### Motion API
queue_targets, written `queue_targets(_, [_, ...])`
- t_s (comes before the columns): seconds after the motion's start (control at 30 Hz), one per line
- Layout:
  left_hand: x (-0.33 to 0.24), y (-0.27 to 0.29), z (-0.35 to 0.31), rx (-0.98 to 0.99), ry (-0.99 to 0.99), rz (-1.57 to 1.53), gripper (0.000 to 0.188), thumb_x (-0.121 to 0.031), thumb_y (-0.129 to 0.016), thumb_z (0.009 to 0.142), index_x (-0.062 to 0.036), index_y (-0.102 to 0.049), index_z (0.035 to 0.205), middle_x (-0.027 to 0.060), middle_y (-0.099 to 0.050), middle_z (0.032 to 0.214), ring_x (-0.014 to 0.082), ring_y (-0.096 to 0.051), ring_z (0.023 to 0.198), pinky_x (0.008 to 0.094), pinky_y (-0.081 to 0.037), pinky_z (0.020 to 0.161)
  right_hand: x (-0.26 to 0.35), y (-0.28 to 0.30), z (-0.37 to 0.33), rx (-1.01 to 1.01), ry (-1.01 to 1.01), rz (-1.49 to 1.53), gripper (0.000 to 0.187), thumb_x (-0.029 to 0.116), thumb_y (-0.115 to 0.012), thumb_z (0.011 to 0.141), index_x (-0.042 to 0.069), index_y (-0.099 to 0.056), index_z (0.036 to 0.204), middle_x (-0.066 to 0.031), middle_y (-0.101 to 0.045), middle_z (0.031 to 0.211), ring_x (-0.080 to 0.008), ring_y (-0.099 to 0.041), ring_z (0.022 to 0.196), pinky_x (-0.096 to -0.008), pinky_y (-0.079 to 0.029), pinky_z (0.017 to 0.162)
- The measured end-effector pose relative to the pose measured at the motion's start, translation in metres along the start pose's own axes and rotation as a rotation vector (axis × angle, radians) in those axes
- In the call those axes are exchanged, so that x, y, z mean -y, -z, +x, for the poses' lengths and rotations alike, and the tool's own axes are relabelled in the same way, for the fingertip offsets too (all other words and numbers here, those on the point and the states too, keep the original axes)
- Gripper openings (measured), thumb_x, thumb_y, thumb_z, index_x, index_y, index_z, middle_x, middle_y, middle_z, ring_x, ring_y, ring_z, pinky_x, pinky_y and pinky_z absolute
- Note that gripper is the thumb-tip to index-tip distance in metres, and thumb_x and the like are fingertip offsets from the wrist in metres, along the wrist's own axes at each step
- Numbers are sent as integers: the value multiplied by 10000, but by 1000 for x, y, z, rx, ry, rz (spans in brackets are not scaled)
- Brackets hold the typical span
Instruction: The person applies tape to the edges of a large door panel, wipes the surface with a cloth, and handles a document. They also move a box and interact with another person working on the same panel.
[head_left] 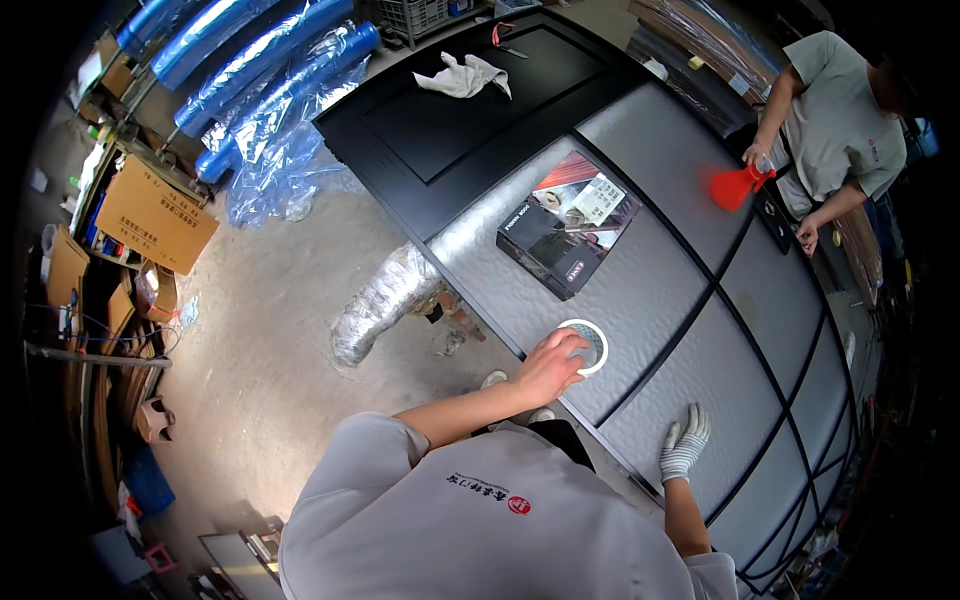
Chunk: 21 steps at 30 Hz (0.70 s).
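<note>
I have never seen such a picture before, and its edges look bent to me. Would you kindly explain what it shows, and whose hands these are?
There is no robot here: a person works with their own two hands. The picture comes from a wide fisheye camera on that person's head, looking down, so straight edges curve. The bare left hand grips the rim of a white tape roll. The right hand, in a striped glove, rests on a large panel with grey panes and black bars. A printed box lies on it too. At the right, another person holds a red bottle.
</note>
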<state>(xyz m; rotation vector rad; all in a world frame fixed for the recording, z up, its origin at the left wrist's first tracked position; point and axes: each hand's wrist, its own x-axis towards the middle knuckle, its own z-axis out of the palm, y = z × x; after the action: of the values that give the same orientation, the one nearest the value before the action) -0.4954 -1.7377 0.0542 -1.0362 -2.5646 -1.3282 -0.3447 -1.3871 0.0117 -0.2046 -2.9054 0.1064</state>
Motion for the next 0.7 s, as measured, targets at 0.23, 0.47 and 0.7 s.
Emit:
queue_targets(0.23, [2,-39,0,-43,-17,135,198,-132,-718,681,-33,-606,811,54,-552,1076,281,-451,1113,396,-421,909,-4,-2,-3,-20,12,5,497,277,-485,855,30,-427,1282,-184,-432,1323,-379,-364,1241,-501,-247,1056])
queue_targets(0.47, [-26,-49,-3,-93,108,248,325,-100,-685,708,-39,-588,1013,93,-517,1130,295,-447,1122,406,-410,925,-2,6,0,-62,18,68,493,220,-542,800,32,-452,1247,-183,-450,1297,-367,-383,1220,-493,-247,1058])
queue_targets(0.7, [-85,-64,-41,-52,141,195,357,-89,-667,714,-20,-571,1050,135,-518,1125,329,-471,1071,415,-414,898,-2,15,2,-66,-18,158,535,229,-577,770,14,-441,1241,-196,-425,1299,-366,-376,1219,-520,-234,1055])
